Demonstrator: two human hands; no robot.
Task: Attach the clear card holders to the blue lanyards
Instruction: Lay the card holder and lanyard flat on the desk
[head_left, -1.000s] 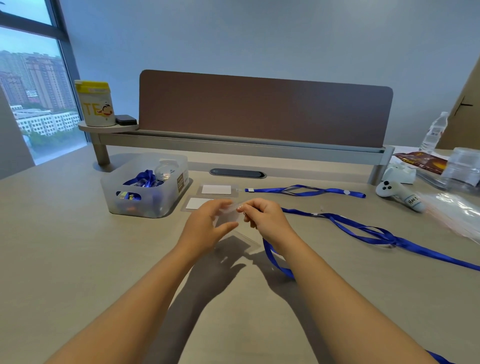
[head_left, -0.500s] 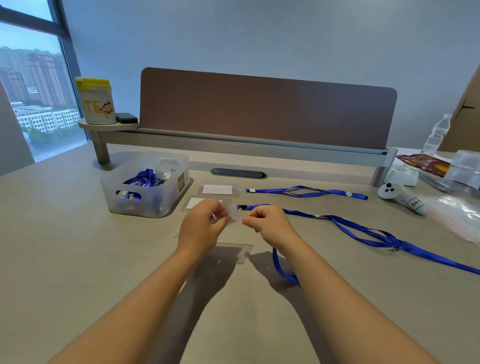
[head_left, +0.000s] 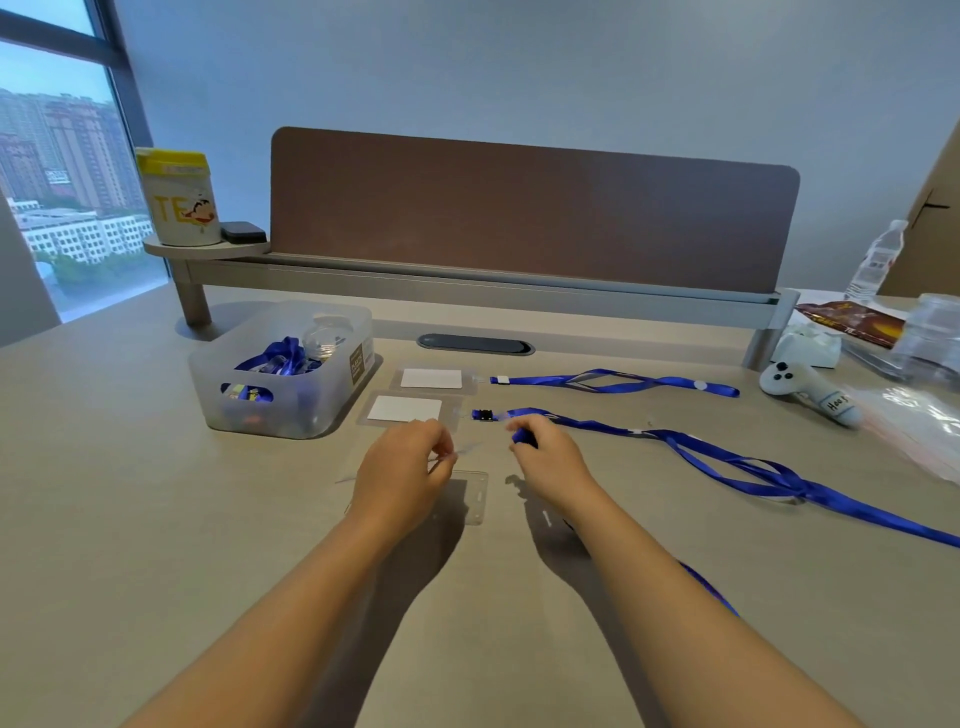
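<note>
My left hand (head_left: 402, 470) pinches a clear card holder (head_left: 467, 448), held almost edge-on just above the table. A faint clear rectangle (head_left: 472, 501) shows on the table below it; whether it is a second holder or a shadow I cannot tell. My right hand (head_left: 548, 460) is closed on the end of a blue lanyard (head_left: 522, 437), a little right of the holder and not touching it; its strap trails under my forearm (head_left: 711, 592). Two holders with white cards (head_left: 431, 378) (head_left: 405, 408) lie beyond, each at the end of a blue lanyard (head_left: 613, 382) (head_left: 727, 457).
A translucent bin (head_left: 228, 395) with blue lanyards stands at the left. A white controller (head_left: 810, 389), a plastic bag (head_left: 919, 431) and a water bottle (head_left: 878, 260) are at the right. A brown divider (head_left: 530, 208) and a yellow can (head_left: 179, 197) stand behind.
My hands have drawn apart: the right hand with the lanyard end moved right, away from the clear holder that the left hand keeps.
</note>
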